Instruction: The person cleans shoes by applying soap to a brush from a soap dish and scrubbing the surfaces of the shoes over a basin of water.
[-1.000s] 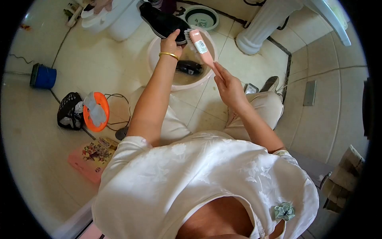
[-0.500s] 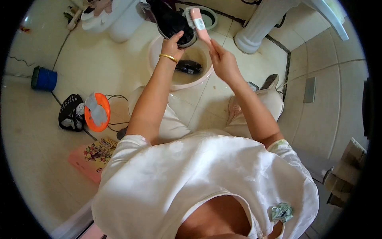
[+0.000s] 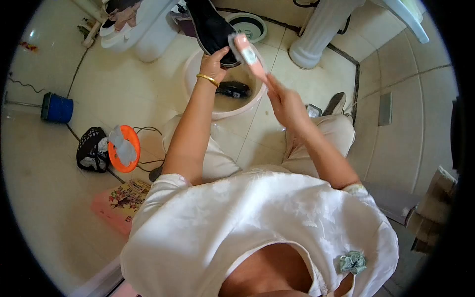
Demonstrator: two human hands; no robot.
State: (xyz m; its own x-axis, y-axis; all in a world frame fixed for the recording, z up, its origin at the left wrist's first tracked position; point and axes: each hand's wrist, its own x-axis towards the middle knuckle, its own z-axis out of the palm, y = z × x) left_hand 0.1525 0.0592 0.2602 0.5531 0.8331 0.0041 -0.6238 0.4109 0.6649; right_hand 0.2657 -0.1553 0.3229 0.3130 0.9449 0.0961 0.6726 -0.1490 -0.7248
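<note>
My left hand (image 3: 213, 68) grips a black shoe (image 3: 210, 27) by one end and holds it tilted over a pale pink basin (image 3: 190, 74). Closed around the handle of a pink scrubbing brush (image 3: 250, 55), my right hand (image 3: 287, 105) is to the right of the shoe. The brush's white bristles face the shoe's side; whether they touch it is hard to tell. A second black shoe (image 3: 233, 89) lies in murky water inside the basin.
A green-rimmed tub (image 3: 262, 37) sits behind the basin, near a white pedestal (image 3: 306, 52). On the left floor are a blue bucket (image 3: 57, 108), a black patterned bag (image 3: 92, 149), an orange round object (image 3: 124, 148) and a pink printed box (image 3: 111, 213).
The brush and my right hand have moved down and slightly right. The held shoe is lower in view and shows more of its length. The camera view has shifted slightly.
</note>
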